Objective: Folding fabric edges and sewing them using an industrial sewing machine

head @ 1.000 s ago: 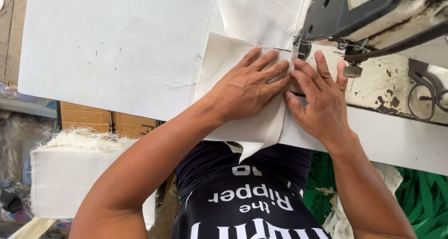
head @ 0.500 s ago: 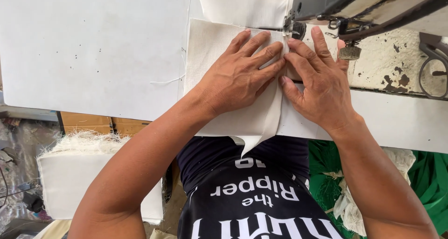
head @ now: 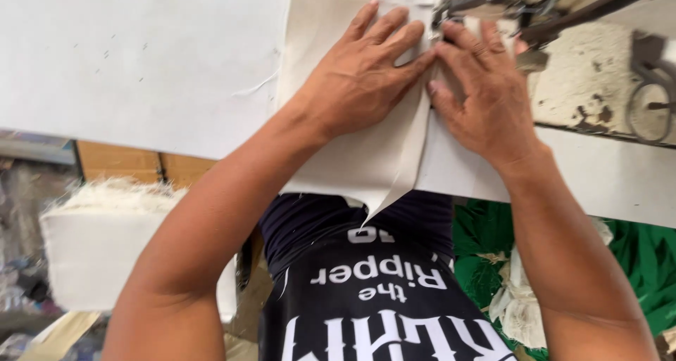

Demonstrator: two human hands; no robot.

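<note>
White worktable in even light; stacked frayed white cloth below left, green fabric below right.

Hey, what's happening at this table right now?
A person sits at a white table with a sewing machine. Both hands lie flat on a piece of cream fabric: the left hand presses it down, and the right hand lies beside it, fingers close to the machine's head. The fabric's lower edge hangs over the table's front edge. A stack of cream fabric sits lower left, and green cloth lies lower right.
</note>
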